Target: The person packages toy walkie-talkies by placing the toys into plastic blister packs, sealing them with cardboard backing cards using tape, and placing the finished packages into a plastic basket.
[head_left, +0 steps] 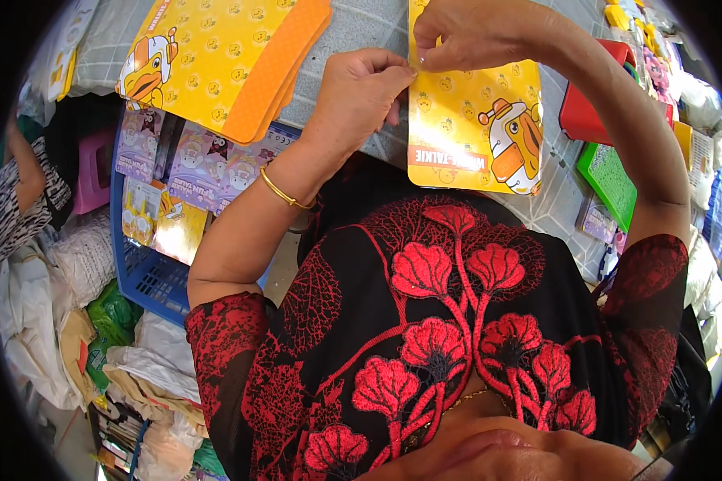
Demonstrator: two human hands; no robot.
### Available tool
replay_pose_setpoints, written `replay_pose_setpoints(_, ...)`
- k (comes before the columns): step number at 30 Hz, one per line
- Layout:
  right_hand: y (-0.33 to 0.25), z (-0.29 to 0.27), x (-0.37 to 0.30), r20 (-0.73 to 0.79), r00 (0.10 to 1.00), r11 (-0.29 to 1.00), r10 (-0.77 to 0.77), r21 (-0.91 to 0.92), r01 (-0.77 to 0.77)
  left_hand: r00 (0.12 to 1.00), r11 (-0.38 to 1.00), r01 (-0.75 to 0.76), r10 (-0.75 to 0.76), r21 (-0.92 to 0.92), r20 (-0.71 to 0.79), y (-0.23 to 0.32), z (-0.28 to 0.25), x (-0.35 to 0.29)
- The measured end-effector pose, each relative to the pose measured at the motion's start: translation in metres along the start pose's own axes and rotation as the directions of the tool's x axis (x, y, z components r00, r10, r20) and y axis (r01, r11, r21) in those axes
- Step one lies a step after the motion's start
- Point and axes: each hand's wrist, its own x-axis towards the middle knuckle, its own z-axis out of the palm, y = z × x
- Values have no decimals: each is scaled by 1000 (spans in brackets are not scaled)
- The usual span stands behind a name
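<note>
A yellow printed card [457, 144] with a cartoon duck lies on the grey table in front of me, its picture turned upside down. At the card's left edge, my left hand [359, 100] is closed, with thumb and forefinger pinched together. My right hand [477, 36] bends over the card's far part, its fingers closed close to the left fingertips. Whatever is between the fingers of either hand is hidden or too small to name. To the left, a fanned stack of matching yellow cards [217, 60] with orange strips lies on the table.
Below the stack, a blue plastic basket [148, 272] holds purple and yellow printed boxes [208, 164]. A red container [578, 112] and a green tray [606, 180] stand at the right. Plastic bags [36, 321] and a pink stool [94, 172] are at the far left, beside another person's arm [28, 172].
</note>
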Motion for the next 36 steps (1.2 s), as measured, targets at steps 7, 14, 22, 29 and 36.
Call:
replay_pose_setpoints(7,38,13,6,-283,948,953,143,-219,-209,1000,1000,-9,9,5,0,-2,-3,0)
replay_pose_setpoints(14,64,71,5,-693,718,998,-63,-37,51,996,983,81,-87,163,34,6,0,2)
replay_pose_setpoints(22,37,158,-105,-834,453,868,316,446,217,986,984,120,-134,128,101,9,-7,-1)
replay_pose_setpoints(29,130,227,-162,-621,-62,605,782,730,318,997,990,74,-69,-124,42,-6,-4,-22)
replay_pose_setpoints(36,162,182,-135,-560,339,405,756,807,430,900,902,399,-349,-167,262,-28,8,-23)
